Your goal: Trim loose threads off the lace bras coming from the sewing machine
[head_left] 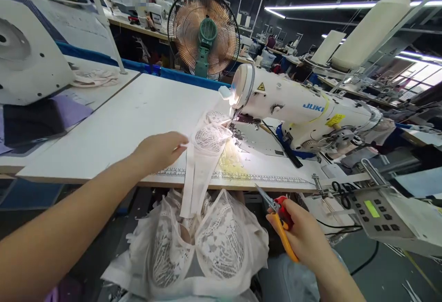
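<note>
My left hand (162,151) pinches the edge of a pale lace bra (209,137) on the white sewing table. That bra reaches up to the needle area of a white sewing machine (286,95), and its band hangs over the table's front edge. In my right hand (300,230) is a pair of scissors (278,210) with orange and red handles; the blades point up and left toward the table edge. More pale lace bras (221,242) lie in a pile below the edge, in front of me.
A ruler strip (262,178) runs along the table front. Yellowish scraps (232,157) lie beside the needle. A dark tool (288,150) rests under the machine arm. Behind the table stands a fan (207,30); at right is a control panel (380,214). Another machine (31,53) stands left.
</note>
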Demonstrator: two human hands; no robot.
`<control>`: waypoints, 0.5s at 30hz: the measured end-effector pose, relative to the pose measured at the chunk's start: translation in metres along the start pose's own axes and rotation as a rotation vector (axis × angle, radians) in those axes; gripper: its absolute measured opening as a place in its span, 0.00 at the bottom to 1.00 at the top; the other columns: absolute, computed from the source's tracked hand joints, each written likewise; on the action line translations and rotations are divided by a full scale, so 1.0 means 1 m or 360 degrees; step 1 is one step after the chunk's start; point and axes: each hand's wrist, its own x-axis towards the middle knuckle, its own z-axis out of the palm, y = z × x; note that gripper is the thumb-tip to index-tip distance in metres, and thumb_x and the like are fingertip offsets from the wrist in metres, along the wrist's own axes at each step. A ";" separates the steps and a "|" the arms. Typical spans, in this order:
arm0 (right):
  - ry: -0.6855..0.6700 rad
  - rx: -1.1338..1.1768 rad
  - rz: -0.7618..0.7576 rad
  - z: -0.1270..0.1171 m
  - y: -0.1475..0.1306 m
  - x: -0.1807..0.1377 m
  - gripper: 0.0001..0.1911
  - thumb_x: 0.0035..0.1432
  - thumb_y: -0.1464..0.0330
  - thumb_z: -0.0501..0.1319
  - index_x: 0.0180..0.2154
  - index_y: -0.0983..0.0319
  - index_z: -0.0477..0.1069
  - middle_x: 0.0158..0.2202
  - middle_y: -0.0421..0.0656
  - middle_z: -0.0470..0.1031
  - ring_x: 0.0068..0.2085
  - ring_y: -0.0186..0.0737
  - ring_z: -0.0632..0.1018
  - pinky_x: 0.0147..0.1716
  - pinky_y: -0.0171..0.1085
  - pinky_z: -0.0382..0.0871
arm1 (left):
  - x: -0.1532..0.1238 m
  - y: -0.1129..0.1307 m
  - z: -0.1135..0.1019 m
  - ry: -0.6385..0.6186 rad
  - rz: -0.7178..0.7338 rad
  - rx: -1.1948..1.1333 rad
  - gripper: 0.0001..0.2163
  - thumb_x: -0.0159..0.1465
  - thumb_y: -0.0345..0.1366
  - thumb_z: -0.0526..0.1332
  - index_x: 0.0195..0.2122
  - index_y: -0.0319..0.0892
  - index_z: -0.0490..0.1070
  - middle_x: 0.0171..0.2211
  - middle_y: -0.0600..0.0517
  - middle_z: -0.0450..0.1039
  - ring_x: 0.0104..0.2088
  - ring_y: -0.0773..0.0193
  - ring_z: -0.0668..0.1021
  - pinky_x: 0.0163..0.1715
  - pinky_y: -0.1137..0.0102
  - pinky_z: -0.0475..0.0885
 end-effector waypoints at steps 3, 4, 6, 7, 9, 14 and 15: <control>-0.0060 0.0054 0.0021 0.004 -0.005 0.000 0.06 0.51 0.67 0.56 0.28 0.59 0.58 0.27 0.43 0.69 0.30 0.42 0.73 0.26 0.35 0.67 | 0.049 -0.007 0.023 -0.0197 0.0317 0.0031 0.18 0.60 0.32 0.51 0.53 0.43 0.62 0.56 0.49 0.64 0.53 0.59 0.68 0.50 0.66 0.62; -0.0060 0.0074 0.0037 0.006 -0.007 0.000 0.06 0.52 0.66 0.56 0.28 0.59 0.59 0.26 0.42 0.69 0.30 0.42 0.73 0.25 0.35 0.66 | 0.058 -0.011 0.029 -0.0222 0.0371 0.0045 0.17 0.61 0.32 0.51 0.52 0.43 0.63 0.56 0.48 0.64 0.53 0.59 0.67 0.52 0.63 0.59; -0.0070 0.0123 0.0051 0.011 -0.010 0.000 0.06 0.52 0.65 0.56 0.28 0.59 0.61 0.25 0.41 0.68 0.29 0.41 0.73 0.23 0.34 0.66 | 0.065 -0.018 0.037 -0.0226 0.0454 0.0082 0.13 0.61 0.33 0.52 0.47 0.40 0.67 0.52 0.45 0.67 0.52 0.56 0.68 0.54 0.57 0.55; -0.0077 0.0144 0.0042 0.014 -0.011 0.001 0.07 0.52 0.64 0.56 0.28 0.60 0.61 0.25 0.41 0.68 0.29 0.40 0.73 0.23 0.33 0.65 | 0.064 -0.020 0.039 -0.0215 0.0482 0.0099 0.11 0.61 0.33 0.52 0.43 0.39 0.69 0.48 0.44 0.69 0.50 0.55 0.69 0.54 0.56 0.54; -0.0087 0.0175 0.0005 0.019 -0.011 0.006 0.08 0.53 0.62 0.57 0.28 0.60 0.63 0.25 0.41 0.69 0.29 0.40 0.73 0.24 0.33 0.65 | 0.055 -0.024 0.040 -0.0190 0.0531 0.0117 0.07 0.60 0.31 0.54 0.35 0.38 0.70 0.40 0.44 0.72 0.45 0.55 0.72 0.53 0.57 0.55; -0.0126 0.0328 -0.0057 0.029 -0.021 0.031 0.08 0.53 0.63 0.57 0.30 0.61 0.62 0.33 0.44 0.73 0.30 0.38 0.73 0.27 0.34 0.67 | 0.005 -0.022 0.033 -0.0139 0.0594 -0.0003 0.08 0.58 0.24 0.53 0.25 0.40 0.68 0.29 0.45 0.71 0.34 0.58 0.71 0.38 0.66 0.64; -0.0145 0.0417 -0.0064 0.032 -0.026 0.037 0.08 0.53 0.64 0.58 0.30 0.61 0.61 0.34 0.45 0.73 0.31 0.38 0.73 0.30 0.35 0.67 | -0.009 -0.019 0.031 -0.0120 0.0578 -0.0051 0.08 0.58 0.25 0.52 0.25 0.40 0.67 0.28 0.46 0.70 0.32 0.58 0.71 0.34 0.66 0.64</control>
